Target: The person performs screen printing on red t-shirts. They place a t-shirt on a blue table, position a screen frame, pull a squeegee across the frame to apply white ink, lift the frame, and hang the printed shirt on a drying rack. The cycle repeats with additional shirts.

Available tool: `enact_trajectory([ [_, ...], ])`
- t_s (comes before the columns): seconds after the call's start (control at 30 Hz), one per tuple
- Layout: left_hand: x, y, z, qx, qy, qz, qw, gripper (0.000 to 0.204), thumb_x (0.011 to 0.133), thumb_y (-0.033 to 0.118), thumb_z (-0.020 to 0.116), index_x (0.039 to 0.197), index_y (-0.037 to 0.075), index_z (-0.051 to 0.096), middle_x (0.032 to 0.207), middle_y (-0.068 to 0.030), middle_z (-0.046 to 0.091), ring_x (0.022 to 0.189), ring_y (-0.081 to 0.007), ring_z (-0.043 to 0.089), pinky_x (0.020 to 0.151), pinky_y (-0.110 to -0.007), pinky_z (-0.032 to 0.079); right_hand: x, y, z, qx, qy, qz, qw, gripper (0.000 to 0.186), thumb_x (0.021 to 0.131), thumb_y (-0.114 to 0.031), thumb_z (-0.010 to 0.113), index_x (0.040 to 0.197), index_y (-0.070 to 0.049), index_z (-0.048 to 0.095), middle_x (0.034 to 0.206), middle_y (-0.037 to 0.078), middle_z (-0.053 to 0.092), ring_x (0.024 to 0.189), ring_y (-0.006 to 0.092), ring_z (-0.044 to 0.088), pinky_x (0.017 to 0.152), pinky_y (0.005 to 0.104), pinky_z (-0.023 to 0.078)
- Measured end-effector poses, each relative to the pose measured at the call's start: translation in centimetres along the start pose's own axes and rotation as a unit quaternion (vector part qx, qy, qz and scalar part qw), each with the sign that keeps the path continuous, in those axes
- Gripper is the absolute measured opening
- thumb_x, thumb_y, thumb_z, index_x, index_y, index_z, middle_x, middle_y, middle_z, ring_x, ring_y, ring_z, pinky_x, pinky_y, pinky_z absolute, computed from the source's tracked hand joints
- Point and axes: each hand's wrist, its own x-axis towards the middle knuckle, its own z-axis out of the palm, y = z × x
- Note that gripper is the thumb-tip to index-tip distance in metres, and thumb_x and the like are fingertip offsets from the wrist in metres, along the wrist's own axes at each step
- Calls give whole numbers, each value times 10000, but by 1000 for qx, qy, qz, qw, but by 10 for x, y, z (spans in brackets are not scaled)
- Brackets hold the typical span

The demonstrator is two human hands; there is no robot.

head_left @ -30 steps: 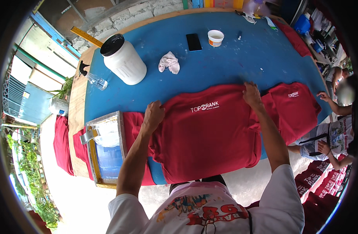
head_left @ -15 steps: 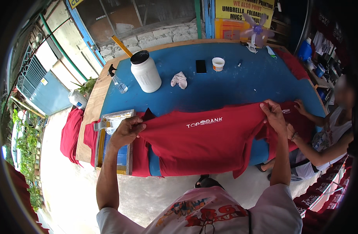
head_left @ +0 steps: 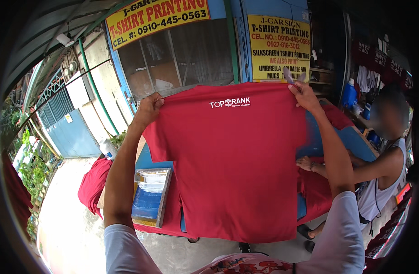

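A dark red T-shirt (head_left: 236, 164) hangs spread out in front of me, with a small white print high on its upper middle. My left hand (head_left: 149, 109) pinches the left shoulder, and my right hand (head_left: 305, 97) pinches the right shoulder. The shirt's lower edge hangs down past the near side of the table. To the left of it, a framed printing screen (head_left: 150, 201) with a blue mesh and whitish smears lies on more red cloth. Most of the blue tabletop (head_left: 341, 141) is hidden behind the raised shirt.
On the right a co-worker (head_left: 382, 169) in a white sleeveless top reaches toward the table. A red cloth heap (head_left: 94, 185) hangs at the table's left end. Beyond the table, yellow signs (head_left: 280, 48) hang on the wall. A fan (head_left: 292, 75) partly shows above the shirt.
Both hands have risen, lifting the T-shirt from near the table to hang upright. My view has tilted up, and the shirt now covers the jar, bottle and cup. The co-worker's arms have shifted.
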Motion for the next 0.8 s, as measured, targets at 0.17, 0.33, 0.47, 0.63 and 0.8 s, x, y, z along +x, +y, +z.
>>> enact_trajectory([
  [0.17, 67, 10, -1, 34, 149, 35, 988, 128, 1045, 121, 658, 1083, -1, 666, 925, -292, 724, 920, -490, 712, 813, -499, 552, 76, -13, -3, 24, 53, -77, 995, 617, 1082, -441, 641, 1456, 49, 611, 1412, 291, 669, 1360, 429, 610, 1142, 445, 477],
  [0.33, 71, 26, -21, 37, 185, 57, 980, 180, 1089, 150, 633, 1073, -30, 634, 833, -206, 688, 775, -275, 675, 756, -400, 539, 77, -32, -26, 46, 116, -147, 981, 496, 1088, -436, 639, 1274, 22, 682, 1209, 234, 742, 1105, 375, 701, 1003, 446, 536],
  [0.47, 28, 50, -31, -35, 144, 57, 987, 208, 1134, 196, 597, 1100, -4, 641, 835, -81, 675, 806, -123, 581, 777, -323, 505, 22, -37, -62, 104, 95, -176, 974, 393, 1110, -379, 641, 1209, -2, 697, 1014, 95, 707, 914, 148, 675, 784, 327, 593],
  [0.63, -80, 81, -36, -54, 86, 26, 994, 209, 1131, 188, 605, 1096, -13, 653, 848, -74, 650, 802, -136, 558, 775, -313, 492, -80, -19, -100, 96, 7, -195, 976, 268, 1137, -262, 619, 1047, -16, 677, 892, -33, 596, 841, 40, 555, 778, 251, 530],
  [0.8, -195, 114, -26, 0, 38, -79, 996, 186, 1111, 147, 628, 1092, -32, 674, 954, -149, 729, 856, -221, 666, 822, -356, 522, -209, 1, -125, -24, 4, -140, 990, 243, 1133, -199, 611, 975, -15, 611, 846, -22, 496, 788, 70, 441, 718, 249, 388],
])
